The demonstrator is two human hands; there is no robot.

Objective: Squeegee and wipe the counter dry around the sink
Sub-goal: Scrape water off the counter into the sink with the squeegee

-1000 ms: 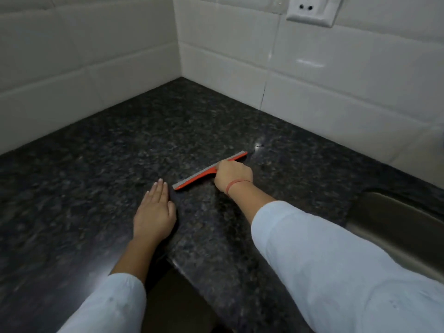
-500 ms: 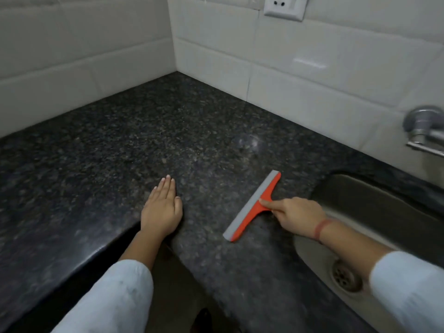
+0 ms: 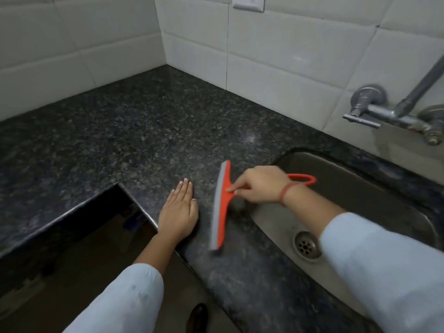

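An orange squeegee (image 3: 222, 205) with a grey blade stands on the dark granite counter (image 3: 134, 131), its blade running near to far just left of the steel sink (image 3: 341, 179). My right hand (image 3: 260, 186) grips its handle, index finger pressed toward the blade; the handle's loop sticks out over the sink basin. My left hand (image 3: 179, 210) lies flat, fingers together, on the counter near the inner corner edge, a short gap left of the blade.
White tiled walls meet in a corner at the back. A wall socket (image 3: 248, 3) sits high up. A metal tap (image 3: 394, 111) projects over the sink, whose drain (image 3: 306, 246) shows. The counter's front edge drops to the floor at lower left.
My right hand has dragged the squeegee across the counter from the far middle toward the sink and turned its blade. My left hand has stayed flat in place.
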